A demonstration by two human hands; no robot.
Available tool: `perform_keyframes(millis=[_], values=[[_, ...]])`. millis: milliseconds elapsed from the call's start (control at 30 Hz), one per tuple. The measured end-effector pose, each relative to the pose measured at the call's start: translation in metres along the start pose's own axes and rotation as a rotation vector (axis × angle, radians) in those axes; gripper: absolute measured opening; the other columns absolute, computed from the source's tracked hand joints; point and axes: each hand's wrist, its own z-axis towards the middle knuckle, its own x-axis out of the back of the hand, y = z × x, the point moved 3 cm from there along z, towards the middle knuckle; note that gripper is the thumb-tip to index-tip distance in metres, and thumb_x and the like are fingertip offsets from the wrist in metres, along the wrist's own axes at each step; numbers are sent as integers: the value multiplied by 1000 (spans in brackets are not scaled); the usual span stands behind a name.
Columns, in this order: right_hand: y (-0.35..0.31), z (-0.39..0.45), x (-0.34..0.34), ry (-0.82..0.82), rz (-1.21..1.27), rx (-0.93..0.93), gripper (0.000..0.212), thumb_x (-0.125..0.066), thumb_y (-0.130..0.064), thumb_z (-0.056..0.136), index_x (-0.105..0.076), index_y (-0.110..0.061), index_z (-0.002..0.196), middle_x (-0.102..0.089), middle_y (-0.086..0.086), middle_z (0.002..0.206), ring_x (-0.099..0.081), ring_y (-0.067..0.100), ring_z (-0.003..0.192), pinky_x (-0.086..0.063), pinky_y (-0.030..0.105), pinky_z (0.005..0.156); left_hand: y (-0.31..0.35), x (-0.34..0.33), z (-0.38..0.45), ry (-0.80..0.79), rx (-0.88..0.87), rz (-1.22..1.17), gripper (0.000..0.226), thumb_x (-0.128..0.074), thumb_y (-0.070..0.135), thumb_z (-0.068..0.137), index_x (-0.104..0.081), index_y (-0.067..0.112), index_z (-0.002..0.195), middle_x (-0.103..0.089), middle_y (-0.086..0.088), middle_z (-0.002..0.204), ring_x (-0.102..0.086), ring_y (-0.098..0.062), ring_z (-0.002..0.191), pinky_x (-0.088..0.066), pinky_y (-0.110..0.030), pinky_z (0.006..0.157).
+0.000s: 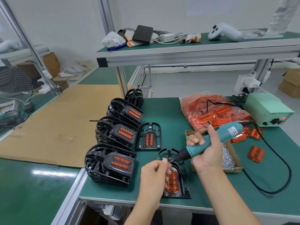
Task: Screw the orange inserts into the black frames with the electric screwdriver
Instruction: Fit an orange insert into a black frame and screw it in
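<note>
- Nearest to us, at the front edge of the green-topped desk (162,111), our left hand (153,177) has its thumb and forefinger closed on a small silver screw (169,162), held just at the tip of the tool.
- Our right hand (205,149) is wrapped around the teal electric screwdriver with black nose (209,140). Its long axis runs from upper right down to lower left, so the bit points toward the left hand.
- Directly below both hands lies the black plastic frame with arched top (182,179), the clear orange insert (172,181) sitting inside it. The frame's long axis runs from the front edge away from us.
- We judge that the coming move needs the tool to tip from slanted to upright over a screw hole. Which hole, we cannot tell.
- The open cardboard box of silver screws (227,157) is just beside the right hand.
- Finished black frames in stacks (112,164) stand toward the left edge.
</note>
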Motion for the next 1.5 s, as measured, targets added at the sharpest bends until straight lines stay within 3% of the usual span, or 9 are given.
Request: perform_keyframes(millis=[100, 167, 267, 400, 533, 767, 967, 1500], values=[[-2, 3, 1, 19, -28, -19, 26, -66, -34, 96, -63, -20, 75, -40, -6, 54, -45, 9, 51, -43, 20, 51, 8, 8, -2, -68, -316, 420, 23, -60, 34, 102, -74, 30, 84, -64, 10, 70, -49, -2, 57, -40, -16, 56], [-3, 4, 2, 44, -83, -19, 25, -68, -34, 94, -63, -20, 73, -40, -6, 53, -46, 10, 50, -43, 20, 50, 11, 13, -1, -116, -495, 626, 14, -63, 32, 100, -76, 33, 94, -63, 20, 79, -58, 0, 74, -44, -13, 66], [-2, 3, 0, 60, -205, -4, 21, -73, -33, 85, -62, -18, 76, -41, -3, 53, -46, 12, 51, -43, 22, 50, 14, 15, 8, -177, -658, 859, 16, -65, 28, 99, -79, 29, 105, -62, 17, 87, -58, -5, 88, -50, -28, 81], [5, 1, -10, 34, -340, 63, 25, -75, -26, 83, -56, -11, 80, -40, 2, 53, -44, 17, 49, -42, 25, 48, 11, 10, 16, -86, -763, 1011, 15, -68, 32, 96, -81, 30, 103, -60, 13, 87, -55, -12, 88, -46, -37, 80], [14, 2, -13, -8, -478, 128, 28, -73, -11, 95, -61, -16, 70, -45, 5, 52, -42, 21, 47, -41, 28, 48, -1, 2, 18, -14, -761, 1044, 15, -67, 36, 94, -80, 30, 94, -57, 13, 85, -52, -16, 86, -44, -37, 75], [26, 6, -19, -145, -703, 178, 22, -83, -36, 77, -66, -28, 66, -48, 7, 50, -46, 23, 44, -47, 32, 52, -10, -4, 24, 51, -777, 1027, 12, -72, 36, 90, -81, 28, 86, -55, 10, 78, -50, -19, 79, -43, -36, 67], [36, 11, -20, -207, -816, 157, 28, -82, -40, 81, -63, -25, 66, -50, 4, 49, -49, 22, 46, -51, 36, 60, -16, -3, 27, 39, -801, 1017, 14, -71, 35, 91, -81, 27, 86, -51, 12, 78, -45, -16, 80, -43, -32, 66], [40, 6, -24, -298, -914, 123, 36, -80, -40, 84, -61, -14, 68, -53, 8, 50, -55, 22, 49, -54, 36, 64, -26, -2, 28, 60, -770, 899, 12, -78, 32, 89, -82, 21, 93, -44, 10, 84, -41, -14, 87, -47, -29, 65]])
